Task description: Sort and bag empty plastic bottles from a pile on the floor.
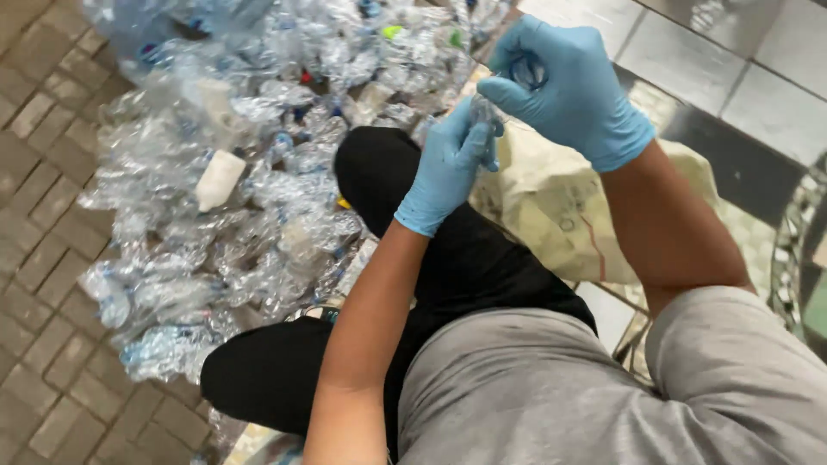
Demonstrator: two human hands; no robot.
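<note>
It looked like an informal outdoor sorting spot for recyclables, prob. a yard or walkway beside a building. The ground [39, 284] was paved w/ small grey-brown bricks, and a big heap of crushed clear plastic bottles [215, 198] lay spread over it, some w/ coloured caps. A pale woven sack [560, 207] sat close by the person's knee. To the right ran large pale tiles [689, 60] w/ dark joints, like a step or porch floor. The person wore blue disposable gloves [568, 86], as for handling waste.
</note>
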